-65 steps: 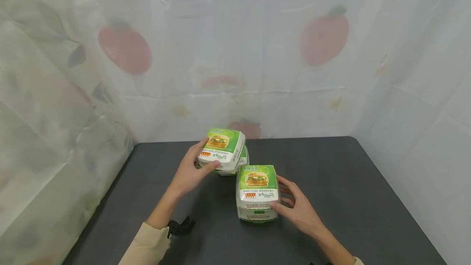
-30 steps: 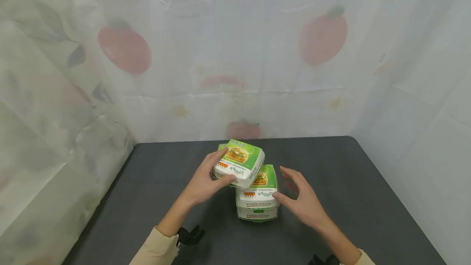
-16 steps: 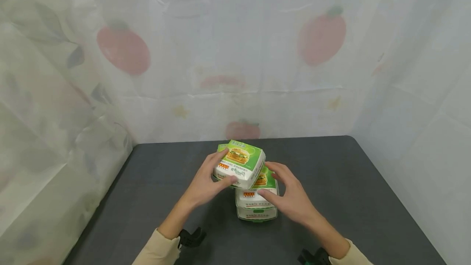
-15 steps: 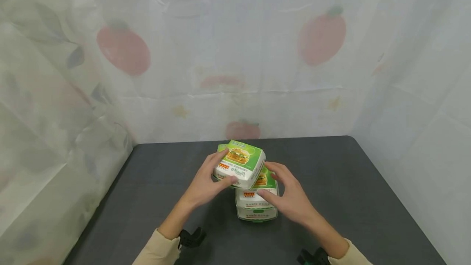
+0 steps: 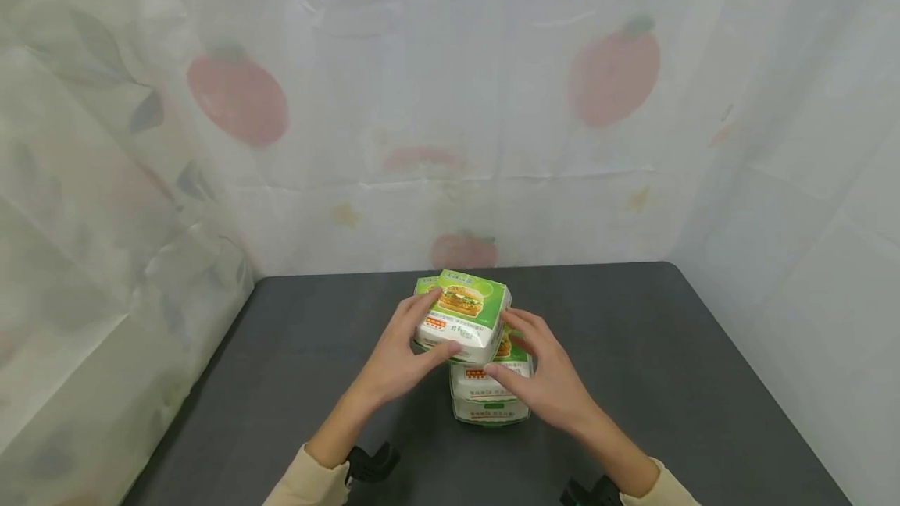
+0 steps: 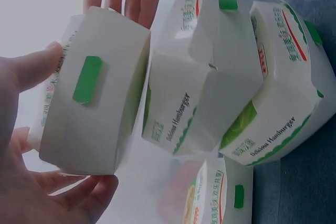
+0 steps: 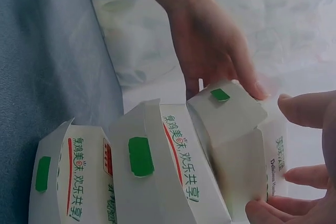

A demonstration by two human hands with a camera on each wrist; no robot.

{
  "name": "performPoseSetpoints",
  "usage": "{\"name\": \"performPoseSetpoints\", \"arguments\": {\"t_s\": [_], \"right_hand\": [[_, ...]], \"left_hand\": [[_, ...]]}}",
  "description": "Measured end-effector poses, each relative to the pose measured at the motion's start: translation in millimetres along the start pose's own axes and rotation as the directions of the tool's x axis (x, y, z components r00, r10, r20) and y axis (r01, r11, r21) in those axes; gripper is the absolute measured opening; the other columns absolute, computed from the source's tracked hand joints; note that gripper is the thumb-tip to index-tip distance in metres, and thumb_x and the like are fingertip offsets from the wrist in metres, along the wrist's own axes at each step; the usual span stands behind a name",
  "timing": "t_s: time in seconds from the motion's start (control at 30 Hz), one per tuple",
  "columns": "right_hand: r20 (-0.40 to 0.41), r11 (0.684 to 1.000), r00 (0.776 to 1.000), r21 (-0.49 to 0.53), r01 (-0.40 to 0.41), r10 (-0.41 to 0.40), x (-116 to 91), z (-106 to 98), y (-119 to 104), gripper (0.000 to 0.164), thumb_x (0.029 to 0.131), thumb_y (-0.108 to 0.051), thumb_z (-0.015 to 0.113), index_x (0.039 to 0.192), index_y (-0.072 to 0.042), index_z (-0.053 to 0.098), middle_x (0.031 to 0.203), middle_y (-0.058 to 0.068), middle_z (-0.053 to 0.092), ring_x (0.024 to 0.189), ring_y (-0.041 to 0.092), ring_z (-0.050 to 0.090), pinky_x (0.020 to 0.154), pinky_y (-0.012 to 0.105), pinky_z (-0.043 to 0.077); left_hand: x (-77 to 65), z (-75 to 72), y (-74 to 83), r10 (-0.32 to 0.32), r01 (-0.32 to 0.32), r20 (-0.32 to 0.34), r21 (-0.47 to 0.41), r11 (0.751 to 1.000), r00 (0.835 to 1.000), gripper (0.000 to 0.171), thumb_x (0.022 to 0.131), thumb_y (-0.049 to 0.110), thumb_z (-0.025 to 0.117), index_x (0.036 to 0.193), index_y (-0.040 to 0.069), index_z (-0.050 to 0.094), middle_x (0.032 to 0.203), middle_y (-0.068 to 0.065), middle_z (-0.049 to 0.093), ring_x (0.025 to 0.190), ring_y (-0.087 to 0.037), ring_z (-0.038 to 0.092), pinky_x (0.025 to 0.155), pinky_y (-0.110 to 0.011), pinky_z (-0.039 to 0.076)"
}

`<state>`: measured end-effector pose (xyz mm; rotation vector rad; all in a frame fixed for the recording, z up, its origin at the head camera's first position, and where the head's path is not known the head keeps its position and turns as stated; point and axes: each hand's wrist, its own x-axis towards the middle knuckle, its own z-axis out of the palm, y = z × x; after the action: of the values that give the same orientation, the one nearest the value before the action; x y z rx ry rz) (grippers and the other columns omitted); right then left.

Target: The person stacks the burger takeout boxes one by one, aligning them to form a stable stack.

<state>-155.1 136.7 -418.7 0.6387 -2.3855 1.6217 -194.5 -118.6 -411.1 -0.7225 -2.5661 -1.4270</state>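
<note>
A green-and-white burger box (image 5: 467, 315) is in my left hand (image 5: 401, 358), tilted over a pair of similar boxes. My left thumb lies along its front and the fingers curl round its left side. Beneath its right corner stands the pair, an upper burger box (image 7: 157, 166) on a lower burger box (image 7: 68, 177). At the held box's right side is my right hand (image 5: 548, 377), fingertips right at the side. In the right wrist view, its thumb (image 7: 304, 109) stands apart from the box.
Another burger box (image 6: 236, 192) stands behind the held one, mostly hidden in the head view. All stand on a dark grey table (image 5: 668, 381). A pale fruit-print curtain (image 5: 548, 201) closes off the back and sides.
My left hand has carried its burger box right and toward me, from the rear box to over the front pair. My right hand has moved from the pair up to the held box's side.
</note>
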Motion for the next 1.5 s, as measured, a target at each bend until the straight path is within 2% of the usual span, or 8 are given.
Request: {"name": "performPoseSetpoints", "arguments": {"t_s": [0.17,0.37,0.6,0.8,1.03,1.23,1.5], "right_hand": [[-0.037,0.999,0.999,0.010,0.031,-0.030,2.6,-5.9,2.3,0.072,0.090,-0.019,0.082,0.151,-0.007,0.046,0.152,0.011,0.041,0.140,0.033,0.043,0.108,0.051,0.043],[-0.065,0.999,0.997,0.019,0.039,-0.038,3.9,-14.5,5.1,0.069,0.093,-0.016,0.078,0.153,-0.011,0.045,0.152,0.008,0.042,0.139,0.029,0.044,0.111,0.044,0.041],[-0.071,0.999,0.997,0.039,-0.008,0.011,1.9,-26.1,12.5,0.064,0.095,-0.017,0.076,0.152,-0.018,0.046,0.148,0.005,0.046,0.138,0.027,0.045,0.110,0.042,0.042],[-0.063,0.998,0.997,0.042,-0.044,0.047,-3.9,-30.9,17.9,0.065,0.095,-0.017,0.076,0.152,-0.017,0.046,0.148,0.004,0.047,0.138,0.024,0.045,0.109,0.036,0.043],[-0.051,0.999,0.998,0.015,-0.031,0.032,-7.4,-30.9,22.1,0.064,0.095,-0.018,0.075,0.152,-0.017,0.046,0.148,0.004,0.047,0.137,0.026,0.045,0.107,0.048,0.045],[-0.060,1.000,0.998,0.008,-0.023,0.024,-9.4,-30.7,22.4,0.066,0.095,-0.017,0.076,0.153,-0.017,0.045,0.150,0.004,0.044,0.137,0.026,0.044,0.105,0.053,0.045],[-0.065,0.999,0.997,0.016,-0.036,0.037,-10.7,-28.8,19.1,0.069,0.094,-0.018,0.076,0.154,-0.017,0.043,0.152,0.006,0.042,0.139,0.029,0.042,0.103,0.059,0.045]], "left_hand": [[0.1,3.4,7.1,-0.003,0.003,-0.006,-0.013,1.000,1.000,0.078,0.093,0.036,0.076,0.159,0.024,0.036,0.155,-0.006,0.037,0.127,-0.025,0.048,0.094,-0.050,0.047],[-0.7,9.3,12.9,0.020,-0.023,-0.049,-0.048,0.999,0.999,0.075,0.095,0.034,0.075,0.158,0.019,0.039,0.150,-0.003,0.045,0.124,-0.021,0.051,0.093,-0.048,0.051],[-3.4,20.7,15.0,0.079,-0.093,-0.110,-0.127,0.987,0.991,0.063,0.095,0.022,0.076,0.152,0.012,0.049,0.144,-0.007,0.051,0.122,-0.025,0.055,0.091,-0.045,0.055],[-9.4,27.0,16.2,0.075,-0.090,-0.105,-0.146,0.985,0.992,0.058,0.095,0.019,0.076,0.148,0.009,0.053,0.143,-0.012,0.052,0.122,-0.028,0.057,0.093,-0.043,0.055],[-13.5,29.1,12.9,0.069,-0.083,-0.094,-0.152,0.985,0.993,0.058,0.094,0.020,0.077,0.146,0.008,0.053,0.142,-0.010,0.052,0.121,-0.027,0.058,0.092,-0.037,0.056],[-15.3,30.4,12.5,0.068,-0.081,-0.092,-0.148,0.986,0.993,0.060,0.094,0.021,0.077,0.147,0.011,0.053,0.143,-0.008,0.050,0.121,-0.025,0.058,0.090,-0.034,0.056],[-15.5,21.0,14.8,0.040,-0.048,-0.061,-0.144,0.988,0.997,0.058,0.095,0.025,0.076,0.147,0.014,0.054,0.141,-0.007,0.052,0.117,-0.023,0.060,0.093,-0.040,0.056]]}}
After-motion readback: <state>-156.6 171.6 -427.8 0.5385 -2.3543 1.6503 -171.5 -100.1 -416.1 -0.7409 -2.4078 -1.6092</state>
